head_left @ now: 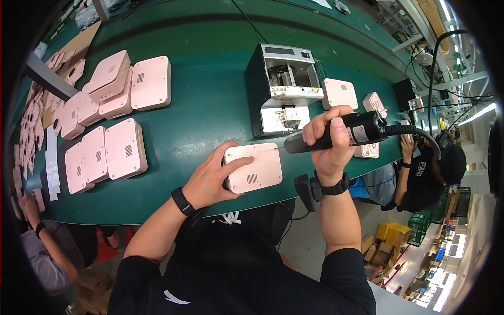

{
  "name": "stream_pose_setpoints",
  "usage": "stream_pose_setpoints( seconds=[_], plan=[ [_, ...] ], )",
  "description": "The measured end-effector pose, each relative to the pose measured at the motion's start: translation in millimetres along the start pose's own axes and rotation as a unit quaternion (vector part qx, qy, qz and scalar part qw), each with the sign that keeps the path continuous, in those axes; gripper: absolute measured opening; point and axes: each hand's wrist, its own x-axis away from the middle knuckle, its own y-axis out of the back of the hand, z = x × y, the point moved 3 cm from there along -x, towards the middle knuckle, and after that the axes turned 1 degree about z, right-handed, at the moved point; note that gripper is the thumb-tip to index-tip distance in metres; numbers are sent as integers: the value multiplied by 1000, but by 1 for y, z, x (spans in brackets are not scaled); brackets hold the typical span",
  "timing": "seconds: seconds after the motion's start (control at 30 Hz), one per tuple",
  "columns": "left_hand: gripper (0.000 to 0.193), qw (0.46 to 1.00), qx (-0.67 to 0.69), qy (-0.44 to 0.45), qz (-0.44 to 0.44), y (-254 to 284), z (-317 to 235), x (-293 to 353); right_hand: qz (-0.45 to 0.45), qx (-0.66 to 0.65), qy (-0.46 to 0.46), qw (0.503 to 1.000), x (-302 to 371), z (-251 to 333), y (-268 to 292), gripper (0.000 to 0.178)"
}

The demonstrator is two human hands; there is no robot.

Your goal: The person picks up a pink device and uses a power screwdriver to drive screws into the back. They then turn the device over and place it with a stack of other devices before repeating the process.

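A pale pink rectangular plastic case [266, 170] lies at the table's near edge, its face with corner holes and a slotted vent turned up. My left hand [212, 177] grips it from the left side, thumb and fingers around its edges and the index finger across its top. In my right hand [333, 142] is a black electric screwdriver [367, 128], held almost level with its cable trailing right. Its thin bit reaches the case's far right corner hole; whether a screw sits there is too small to tell.
Beyond the case stands a screw feeder [286, 92]. Several pink cases [126, 149] are stacked or laid out at the left, and another case [340, 93] lies right of the feeder. Co-workers sit on both sides; one co-worker's hand [407, 147] shows at the right.
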Motion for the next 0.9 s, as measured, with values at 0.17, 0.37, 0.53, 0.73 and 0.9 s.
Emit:
stream_pose_setpoints(
  seconds=[0.17,0.37,0.53,0.73,0.9],
  plan=[
    [82,1000,-18,4,-6,-1,-2,-2,19,21,4,1000,-3,5,0,17],
    [80,1000,-15,-12,-3,-6,0,-4,2,13,77,997,-22,43,2,18],
    [79,1000,-16,-20,-7,-15,-3,-15,-17,63,80,995,-35,30,2,20],
    [78,1000,-19,-23,-1,-19,-2,-21,8,31,33,999,-18,32,-1,24],
    [77,1000,-22,-10,5,-17,-4,-22,30,1,25,999,-10,24,-12,24]
  ],
)
